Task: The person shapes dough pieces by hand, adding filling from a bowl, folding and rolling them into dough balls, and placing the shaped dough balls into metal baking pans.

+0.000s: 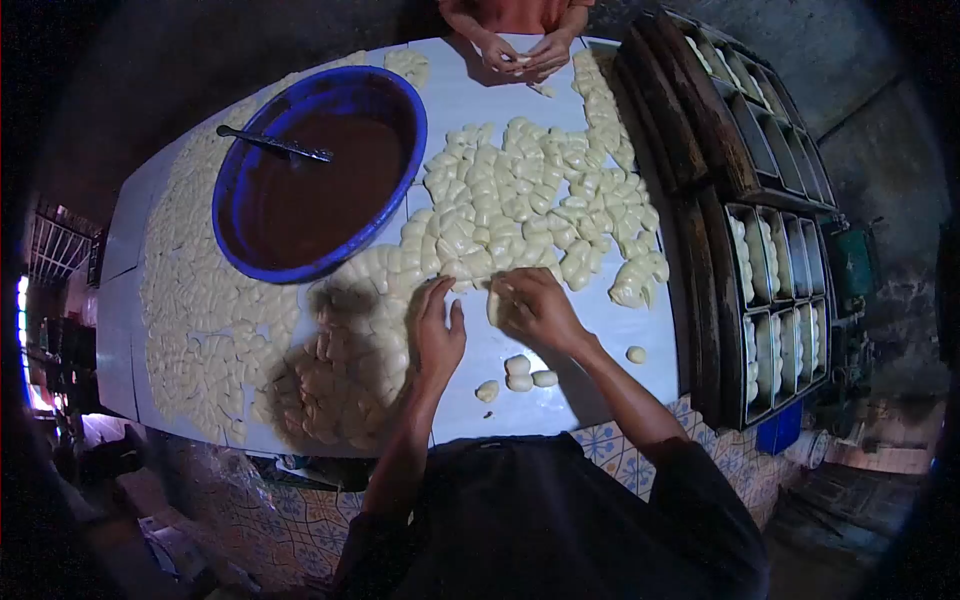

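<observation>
Pale dough pieces (pixel 490 200) lie crowded over much of the white table (pixel 600 340). My left hand (pixel 440 330) rests at the near edge of this dough, its fingers stretched out and thumb apart, holding nothing that I can see. To its right, my right hand (pixel 540 308) is low over the tabletop with its fingers curled in; what they hold, if anything, is hidden. Between my forearms sit several small dough balls (pixel 518 375). A single dough ball (pixel 636 354) lies right of my right forearm.
A blue basin (pixel 420 130) of brown filling (pixel 320 190) stands on the dough at the left, a metal spoon (pixel 270 143) lying across it. Opposite me, another person's hands (pixel 525 58) work a piece of dough. Stacked metal baking pans (pixel 785 310), some holding dough, line the right side.
</observation>
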Available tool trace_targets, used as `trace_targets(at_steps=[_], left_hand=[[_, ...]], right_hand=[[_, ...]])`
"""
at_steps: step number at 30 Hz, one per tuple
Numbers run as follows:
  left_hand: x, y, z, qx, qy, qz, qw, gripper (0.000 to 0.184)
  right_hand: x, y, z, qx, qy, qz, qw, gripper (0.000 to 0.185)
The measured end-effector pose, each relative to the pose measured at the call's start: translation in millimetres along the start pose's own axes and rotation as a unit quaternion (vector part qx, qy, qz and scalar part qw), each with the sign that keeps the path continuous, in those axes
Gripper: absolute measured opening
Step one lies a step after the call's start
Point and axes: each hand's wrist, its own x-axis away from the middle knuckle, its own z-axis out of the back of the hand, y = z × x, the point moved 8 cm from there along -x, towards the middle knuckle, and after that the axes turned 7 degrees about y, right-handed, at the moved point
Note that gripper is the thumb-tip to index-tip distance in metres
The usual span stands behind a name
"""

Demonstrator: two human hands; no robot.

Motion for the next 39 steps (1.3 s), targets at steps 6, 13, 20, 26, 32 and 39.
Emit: trace_targets(at_steps=[6,13,20,26,32,39], left_hand=[[-26.7,-33.1,-38.5,-0.183,-0.004,-0.096,0.978,0.037],[-13.0,-53.7,3.6,0.101,0.126,0.068,0.984,0.022],[29.6,48.2,9.0,0.318,-0.027,0.050,0.946,0.052],[69.8,90.5,10.0,0.348,-0.089,0.036,0.932,0.058],[81.7,60.7,43.1,0.276,0.003,0.087,0.957,0.020],[104.4,19.1,12.6,0.726,-0.035,0.425,0.540,0.026]], right_hand=[[-59.3,9.6,-53.5,0.088,-0.079,0.079,0.990,0.029],[34.0,-30.2,95.3,-0.121,0.225,-0.056,0.965,0.025],[119.8,20.0,61.8,-0.034,0.099,-0.267,0.958,0.056],[73.8,-64.6,11.6,-0.272,0.100,-0.184,0.939,0.021],[50.3,-76.4,-5.7,-0.205,0.067,-0.111,0.970,0.022],[27.4,-127.6,-38.8,-0.248,-0.078,0.092,0.961,0.045]])
